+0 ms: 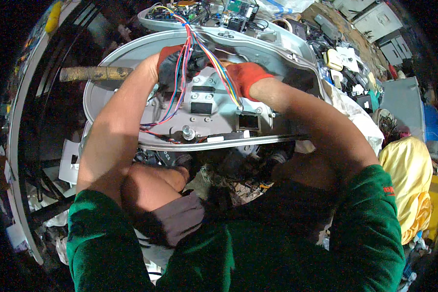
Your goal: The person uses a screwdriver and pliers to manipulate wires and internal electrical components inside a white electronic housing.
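A grey plastic panel (214,104), rounded like an appliance top, is seen propped in front of a seated person, its inner face turned up. The left hand (177,63), in a red and black glove, is closed around a bundle of coloured wires (180,82) near the panel's upper middle; the wires are run from a circuit board (236,12) beyond the panel's far edge, through that hand, and down across the panel toward its lower left. The right hand (246,78), in a red glove, is laid just beside the left, its fingers curled onto the panel's upper rim, with a second strand of the wires passing just under it; whether anything is pinched there cannot be told. A rusty bar (95,73) is seen sticking out past the panel's left edge. A yellow cloth (413,180) and scattered electronic scrap are piled on the floor to the right.
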The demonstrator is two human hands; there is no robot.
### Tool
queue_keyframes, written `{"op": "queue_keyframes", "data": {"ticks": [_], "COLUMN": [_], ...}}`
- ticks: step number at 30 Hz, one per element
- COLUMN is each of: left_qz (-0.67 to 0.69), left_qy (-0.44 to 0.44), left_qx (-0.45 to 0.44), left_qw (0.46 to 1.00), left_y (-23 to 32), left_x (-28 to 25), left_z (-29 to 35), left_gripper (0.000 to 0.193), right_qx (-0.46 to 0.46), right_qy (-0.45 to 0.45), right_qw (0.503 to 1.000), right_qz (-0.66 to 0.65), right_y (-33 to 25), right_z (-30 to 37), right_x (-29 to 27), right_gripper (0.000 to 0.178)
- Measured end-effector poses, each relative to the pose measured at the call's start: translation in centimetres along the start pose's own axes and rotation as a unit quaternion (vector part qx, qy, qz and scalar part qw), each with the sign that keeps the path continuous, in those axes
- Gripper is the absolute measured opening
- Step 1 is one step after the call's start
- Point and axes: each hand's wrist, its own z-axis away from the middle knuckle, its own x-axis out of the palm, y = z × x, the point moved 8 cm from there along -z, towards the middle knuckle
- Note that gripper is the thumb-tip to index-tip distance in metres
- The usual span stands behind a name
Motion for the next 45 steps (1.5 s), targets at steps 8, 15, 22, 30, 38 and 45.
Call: {"op": "queue_keyframes", "data": {"ticks": [8,15,22,30,38,45], "left_qz": [0.132,-0.621,-0.735,-0.715,-0.693,-0.724], "left_qy": [-0.098,0.319,0.231,0.221,0.276,0.21], "left_qx": [0.031,-0.009,-0.131,-0.226,-0.209,-0.285], "left_qw": [0.986,0.716,0.625,0.624,0.632,0.592], "left_y": [1.6,5.0,4.5,3.3,1.8,1.1], "left_x": [2.6,-3.9,-1.9,1.3,0.5,2.5], "left_z": [-0.6,2.4,2.2,1.9,1.0,0.8], "left_gripper": [0.043,0.067,0.066,0.056,0.044,0.045], "right_qx": [-0.117,-0.131,-0.126,-0.141,-0.104,-0.084], "right_qy": [0.119,0.009,-0.007,0.023,0.06,-0.066], "right_qw": [0.955,0.99,0.989,0.989,0.993,0.99], "right_qz": [-0.247,0.051,0.078,0.048,0.01,0.089], "right_y": [3.2,-4.6,-4.1,-0.7,0.0,-2.6], "right_z": [-2.5,-3.2,-2.3,-0.7,0.3,-1.1], "right_x": [4.0,1.5,1.3,2.4,1.0,1.8], "right_gripper": [0.027,0.034,0.032,0.042,0.044,0.057]}}
